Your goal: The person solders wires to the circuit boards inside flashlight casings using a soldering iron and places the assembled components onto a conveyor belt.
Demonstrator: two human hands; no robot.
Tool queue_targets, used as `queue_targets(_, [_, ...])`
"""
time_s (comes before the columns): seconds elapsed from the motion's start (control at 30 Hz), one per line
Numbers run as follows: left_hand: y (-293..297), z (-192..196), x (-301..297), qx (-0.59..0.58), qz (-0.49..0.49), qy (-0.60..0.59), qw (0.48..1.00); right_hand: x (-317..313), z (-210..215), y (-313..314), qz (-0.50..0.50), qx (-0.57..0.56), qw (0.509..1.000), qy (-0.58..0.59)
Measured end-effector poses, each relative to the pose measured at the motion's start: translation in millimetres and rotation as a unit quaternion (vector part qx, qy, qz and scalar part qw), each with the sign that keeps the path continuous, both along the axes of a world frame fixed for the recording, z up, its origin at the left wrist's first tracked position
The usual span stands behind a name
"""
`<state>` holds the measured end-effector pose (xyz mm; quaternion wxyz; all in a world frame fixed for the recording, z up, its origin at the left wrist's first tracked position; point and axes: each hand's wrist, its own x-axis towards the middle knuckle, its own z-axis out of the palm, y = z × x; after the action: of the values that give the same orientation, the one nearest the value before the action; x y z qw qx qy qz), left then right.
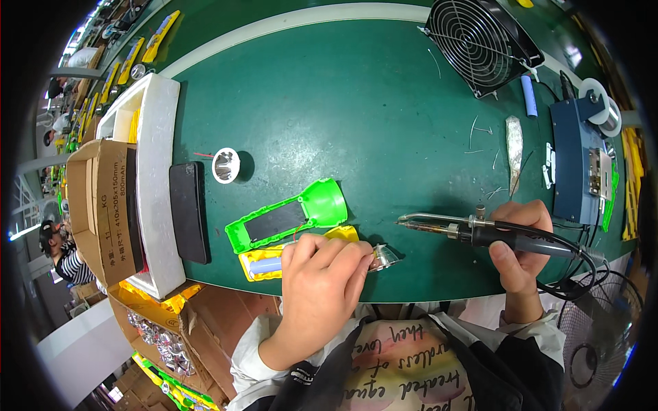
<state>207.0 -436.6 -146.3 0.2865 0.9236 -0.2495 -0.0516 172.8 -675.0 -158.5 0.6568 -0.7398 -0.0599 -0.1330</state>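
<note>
My right hand (524,250) is closed round the dark handle of a soldering iron (490,235). The iron's metal tip points left, with a thin feed tube running along its top. Near the table's front edge, my left hand (322,281) has its fingers closed at the neck of a shiny reflector cup (385,257); the thumb is hidden. Beneath that hand lies a yellow flashlight housing half (343,233), partly covered, with a blue battery cell (266,266) in it. Just beyond rests a green flashlight housing half (325,203), its inside facing up. A red wire runs between the halves.
A white-rimmed reflector (226,166) and a black flat block (188,212) are at left, beside a white foam box (161,185). At right stand a blue soldering station (572,144), a solder spool (603,109) and a wrapped stick (514,154). A black fan (480,44) stands far right.
</note>
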Motion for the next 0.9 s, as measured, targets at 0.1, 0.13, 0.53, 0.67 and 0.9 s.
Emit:
queue_targets(0.1, [-0.3,-0.4,-1.7,-0.007,0.004,-0.007,1.0,1.6,1.2,1.0,0.011,-0.011,1.0,-0.003])
queue_targets(0.13, [-0.9,-1.1,-2.7,-0.012,0.007,-0.012,1.0,1.8,1.3,1.3,0.015,-0.017,1.0,-0.002])
queue_targets(0.53, [-3.8,-4.5,-7.0,0.031,0.014,-0.005,0.999,1.7,-0.7,3.8,0.037,-0.008,0.999,0.017])
queue_targets(0.67, [-3.4,-4.4,-7.0,0.025,0.008,0.013,1.0,2.6,-0.7,3.8,0.044,-0.003,0.999,0.017])
queue_targets(0.9, [-3.3,-6.3,-9.0,0.013,0.017,0.037,0.999,3.2,-2.3,4.9,0.073,0.044,0.996,0.018])
